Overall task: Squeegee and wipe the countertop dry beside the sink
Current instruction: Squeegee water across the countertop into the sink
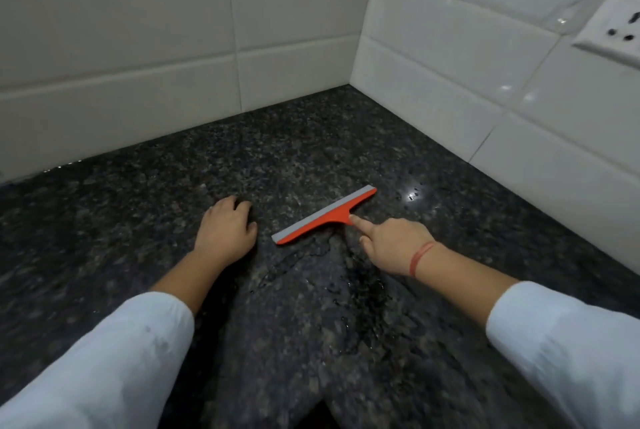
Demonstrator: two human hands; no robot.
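Observation:
An orange squeegee [323,215] with a grey rubber blade lies on the dark speckled granite countertop [138,206], its blade facing the back wall. My right hand [391,241] grips its short handle, index finger stretched along it; the handle is mostly hidden under the hand. My left hand [227,227] rests on the counter to the left of the squeegee, fingers curled down and holding nothing. A wet streak of water [346,290] shines on the stone just behind the squeegee, toward me.
White tiled walls [138,47] meet in a corner at the back right. A white wall socket [616,26] sits on the right wall. Small water drops [414,194] glint on the counter right of the blade.

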